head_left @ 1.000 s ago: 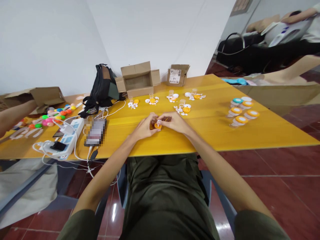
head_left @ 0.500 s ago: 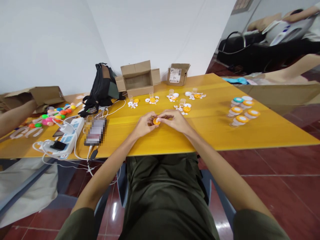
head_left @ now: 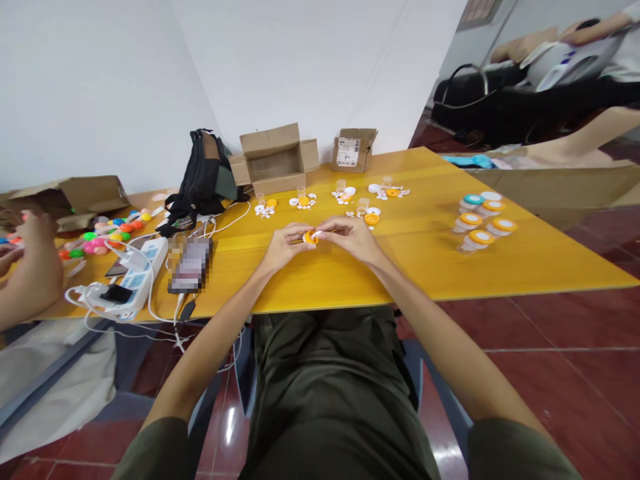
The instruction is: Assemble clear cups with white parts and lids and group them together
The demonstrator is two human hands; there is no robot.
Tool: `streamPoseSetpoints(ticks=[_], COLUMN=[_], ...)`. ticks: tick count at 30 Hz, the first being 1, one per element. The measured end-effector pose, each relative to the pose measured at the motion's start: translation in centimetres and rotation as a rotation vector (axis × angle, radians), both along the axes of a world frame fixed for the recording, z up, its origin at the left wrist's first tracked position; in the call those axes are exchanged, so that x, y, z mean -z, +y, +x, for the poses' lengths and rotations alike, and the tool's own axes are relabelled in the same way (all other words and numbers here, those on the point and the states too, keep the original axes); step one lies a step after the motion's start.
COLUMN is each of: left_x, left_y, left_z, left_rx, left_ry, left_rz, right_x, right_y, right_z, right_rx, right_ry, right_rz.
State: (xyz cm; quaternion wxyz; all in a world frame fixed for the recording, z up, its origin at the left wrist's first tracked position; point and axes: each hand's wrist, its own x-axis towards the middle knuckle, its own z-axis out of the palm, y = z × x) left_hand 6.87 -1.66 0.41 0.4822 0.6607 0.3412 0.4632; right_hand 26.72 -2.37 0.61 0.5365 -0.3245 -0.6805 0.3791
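my left grip point(head_left: 285, 247) pinches a round orange plastic cap point(head_left: 307, 237). my right grip point(head_left: 351, 238) pinches a small white piece point(head_left: 316, 234) at the cap's right edge, long axis unclear.

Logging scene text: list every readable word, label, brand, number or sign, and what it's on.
"4": white label on the small cardboard box.
Label's remaining print: too small to read.
Phone screen: pixelated, unreadable.
Power strip markings: too small.
Held orange piece: none legible.

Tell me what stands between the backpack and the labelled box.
In the head view, an open cardboard box stands between the backpack and the labelled box.
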Motion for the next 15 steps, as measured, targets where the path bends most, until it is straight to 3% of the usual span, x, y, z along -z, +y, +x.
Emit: streamPoseSetpoints(ticks=[6, 15], left_x=[0.01, -0.26], left_y=[-0.05, -0.41], left_z=[0.01, 0.12], left_rx=[-0.031, -0.028], left_ry=[-0.004, -0.006], left_rz=[0.001, -0.010], right_x=[-0.12, 0.15], right_y=[0.02, 0.02], right_z=[-0.01, 0.05], right_rx=[0.004, 0.003], right_ry=[-0.025, -0.034], right_rz=[0.058, 0.008])
